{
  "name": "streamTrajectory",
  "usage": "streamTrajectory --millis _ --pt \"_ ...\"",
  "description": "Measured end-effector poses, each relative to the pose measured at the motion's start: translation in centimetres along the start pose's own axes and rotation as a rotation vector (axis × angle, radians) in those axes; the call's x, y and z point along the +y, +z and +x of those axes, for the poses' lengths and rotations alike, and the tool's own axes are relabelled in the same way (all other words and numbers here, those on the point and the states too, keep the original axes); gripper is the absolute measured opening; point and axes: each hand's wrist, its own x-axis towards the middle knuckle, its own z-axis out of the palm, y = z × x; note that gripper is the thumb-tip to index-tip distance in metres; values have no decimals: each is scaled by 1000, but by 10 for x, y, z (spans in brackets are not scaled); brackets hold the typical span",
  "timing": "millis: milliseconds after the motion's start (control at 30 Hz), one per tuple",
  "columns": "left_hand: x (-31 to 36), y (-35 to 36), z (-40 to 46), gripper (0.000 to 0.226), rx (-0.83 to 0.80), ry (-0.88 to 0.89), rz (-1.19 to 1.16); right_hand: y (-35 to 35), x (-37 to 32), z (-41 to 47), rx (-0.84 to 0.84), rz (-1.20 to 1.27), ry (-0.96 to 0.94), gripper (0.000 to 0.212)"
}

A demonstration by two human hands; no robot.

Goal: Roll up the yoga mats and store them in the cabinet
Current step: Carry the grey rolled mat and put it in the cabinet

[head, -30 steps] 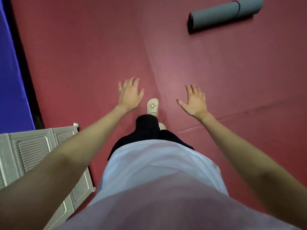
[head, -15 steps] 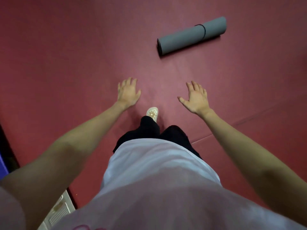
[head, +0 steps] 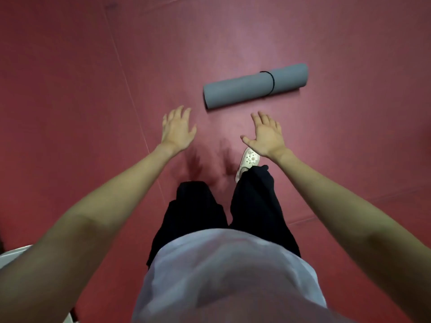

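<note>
— Where is the mat?
— A grey yoga mat (head: 255, 86) lies rolled up on the red floor (head: 70, 89), with a thin black band (head: 271, 83) around it near its right end.
— And the hands?
— Both are stretched out in front, above the floor and just short of the roll. The left hand (head: 177, 129) has its fingers spread and holds nothing; the right hand (head: 265, 135) is likewise spread flat and empty.
— Anything else?
— A white shoe (head: 248, 163) shows below the right hand, beneath black trousers (head: 254, 206).
</note>
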Motion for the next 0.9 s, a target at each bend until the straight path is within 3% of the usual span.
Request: streamTrajectory --millis 267,600,800,900 --pt "22 61 148 59 -103 -95 27 6 48 185 -101 -145 -160 89" --pt "-17 241 359 54 -144 -224 -138 153 92 426 -152 -349 -288 98" --pt "-50 337 444 72 -100 -460 -366 227 115 532 -131 -418 -343 133" --pt "-68 365 472 68 -75 -532 -470 254 120 563 -105 -484 -377 149"
